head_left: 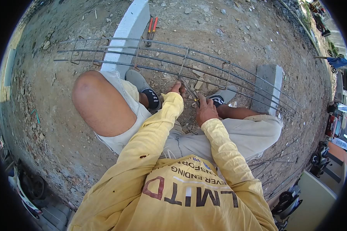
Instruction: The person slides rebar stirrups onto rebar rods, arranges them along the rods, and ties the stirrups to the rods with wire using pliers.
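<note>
Rebar cage (184,61) lies long and thin across two blocks, one pale concrete block (128,27) on the left and one gray concrete block (266,85) on the right. The left hand (176,87) is just beside the bottom bar, near a middle ring. Its fingers look bunched up, but I cannot tell if they pinch anything. The right hand (206,111) has its fingers curled around a dark metal tool (190,91), which slants up to the cage by the left hand. Big cutters with red handles (152,29) lie on the dirt ground (227,34), close beside the pale concrete block.
</note>
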Available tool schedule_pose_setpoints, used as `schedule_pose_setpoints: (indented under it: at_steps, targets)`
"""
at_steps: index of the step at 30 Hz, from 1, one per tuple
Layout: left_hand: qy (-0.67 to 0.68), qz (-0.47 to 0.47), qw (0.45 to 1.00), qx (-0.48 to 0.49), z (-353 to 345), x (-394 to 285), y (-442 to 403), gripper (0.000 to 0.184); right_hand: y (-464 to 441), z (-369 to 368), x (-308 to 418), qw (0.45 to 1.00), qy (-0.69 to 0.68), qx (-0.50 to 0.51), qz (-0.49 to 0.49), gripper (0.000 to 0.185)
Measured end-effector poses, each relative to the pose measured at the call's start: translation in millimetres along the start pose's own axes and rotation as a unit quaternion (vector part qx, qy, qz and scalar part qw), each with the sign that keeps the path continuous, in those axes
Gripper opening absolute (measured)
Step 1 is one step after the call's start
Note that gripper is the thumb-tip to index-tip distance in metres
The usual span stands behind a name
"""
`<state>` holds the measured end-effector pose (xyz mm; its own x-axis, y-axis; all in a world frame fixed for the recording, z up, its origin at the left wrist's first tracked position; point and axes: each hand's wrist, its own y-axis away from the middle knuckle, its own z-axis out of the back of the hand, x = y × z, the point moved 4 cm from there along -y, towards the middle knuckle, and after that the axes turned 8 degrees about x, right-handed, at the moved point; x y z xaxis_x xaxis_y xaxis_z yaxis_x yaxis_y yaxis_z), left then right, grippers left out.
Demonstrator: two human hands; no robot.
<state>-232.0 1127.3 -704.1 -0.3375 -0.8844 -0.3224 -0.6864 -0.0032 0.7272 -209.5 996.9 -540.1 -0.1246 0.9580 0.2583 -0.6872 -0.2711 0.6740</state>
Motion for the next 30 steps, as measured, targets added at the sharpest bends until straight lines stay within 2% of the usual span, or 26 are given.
schedule_pose_setpoints:
  at_steps: [3, 7, 10, 13, 15, 16, 18, 19, 22, 24, 25, 28, 29, 30]
  targets:
    - [-0.004, 0.008, 0.998, -0.055, -9, -6, 13, 0.026, -10, -7, -6, 0.997, -0.002, 0.055, -0.055, 0.046]
    - [0.010, -0.016, 0.996, -0.083, -8, -5, 15, 0.026, -16, -2, 0, 0.990, -0.003, 0.102, -0.101, 0.056]
    - [-0.004, 0.000, 0.996, -0.088, -4, -2, 11, 0.030, -28, -16, -9, 0.994, -0.038, 0.087, -0.062, 0.058]
    - [-0.033, 0.034, 0.995, -0.087, -13, -11, 20, 0.035, -29, -16, -10, 0.987, -0.082, 0.135, -0.022, 0.061]
    - [-0.032, 0.059, 0.995, -0.078, -18, -14, 25, 0.036, -48, -42, -33, 0.985, -0.095, 0.142, -0.019, 0.062]
    - [-0.043, 0.059, 0.997, -0.030, -19, -11, 21, 0.035, -48, -42, -29, 0.984, -0.101, 0.145, -0.018, 0.062]
    - [-0.064, 0.059, 0.994, 0.070, -23, -4, 13, 0.034, -39, -45, -29, 0.929, -0.281, 0.236, -0.040, 0.055]
    - [-0.030, 0.080, 0.993, 0.084, -30, -5, 18, 0.033, -31, -41, -23, 0.886, -0.367, 0.278, -0.051, 0.053]
    - [0.062, 0.118, 0.981, 0.144, -52, -9, 33, 0.032, -16, -42, -15, 0.708, -0.564, 0.415, -0.093, 0.044]
    - [0.112, 0.112, 0.963, 0.217, -52, -2, 23, 0.032, -17, -39, -17, 0.667, -0.584, 0.452, -0.098, 0.044]
    - [0.117, 0.126, 0.969, 0.176, -57, -1, 26, 0.037, -14, -39, -18, 0.646, -0.592, 0.470, -0.103, 0.044]
    - [0.122, 0.096, 0.970, 0.186, -62, 5, 17, 0.039, -17, -35, -20, 0.729, -0.529, 0.425, -0.093, 0.043]
    - [0.102, 0.072, 0.987, 0.101, -70, 1, 24, 0.041, -20, -32, -23, 0.753, -0.519, 0.397, -0.081, 0.046]
    - [0.075, 0.059, 0.993, 0.067, -73, -2, 27, 0.042, -21, -30, -27, 0.774, -0.509, 0.369, -0.072, 0.050]
